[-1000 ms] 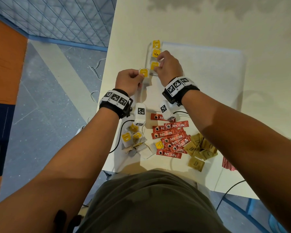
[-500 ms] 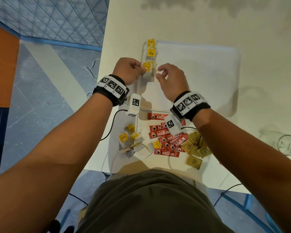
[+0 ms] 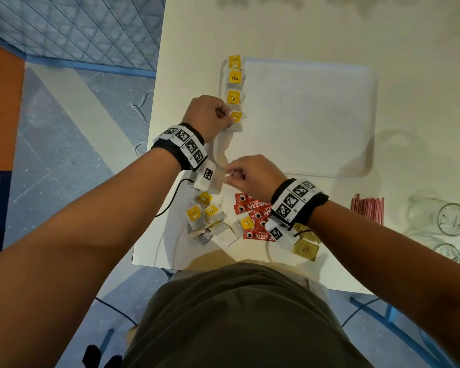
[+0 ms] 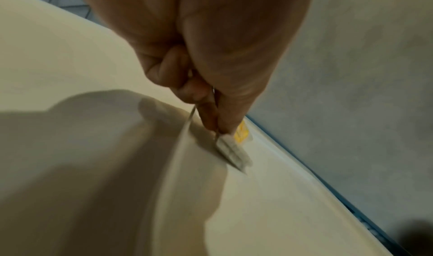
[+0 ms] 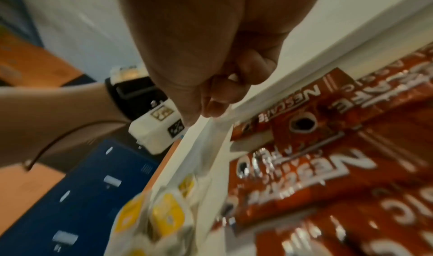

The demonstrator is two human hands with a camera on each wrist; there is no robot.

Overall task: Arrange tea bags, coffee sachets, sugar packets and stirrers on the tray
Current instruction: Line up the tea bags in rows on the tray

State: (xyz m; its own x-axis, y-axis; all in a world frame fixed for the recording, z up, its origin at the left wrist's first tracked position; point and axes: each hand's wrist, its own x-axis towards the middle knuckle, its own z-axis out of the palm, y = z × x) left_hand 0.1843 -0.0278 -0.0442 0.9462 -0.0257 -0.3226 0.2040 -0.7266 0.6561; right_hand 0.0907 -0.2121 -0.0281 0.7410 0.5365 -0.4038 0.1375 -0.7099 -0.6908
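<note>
Yellow-tagged paper tea bag (image 3: 235, 119), fourth in the row on the white tray's (image 3: 316, 115) left edge, pinched in my left hand (image 3: 207, 116) fingers; I'd lay it flat, aligned, while right hand (image 3: 250, 172), fingers curled empty, fetches another.

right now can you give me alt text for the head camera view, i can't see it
Seen from above, the left hand pinches a yellow-tagged tea bag at the near end of a row along the white tray's left edge. The right hand, fingers curled, hovers over loose tea bags and red coffee sachets on the table.
</note>
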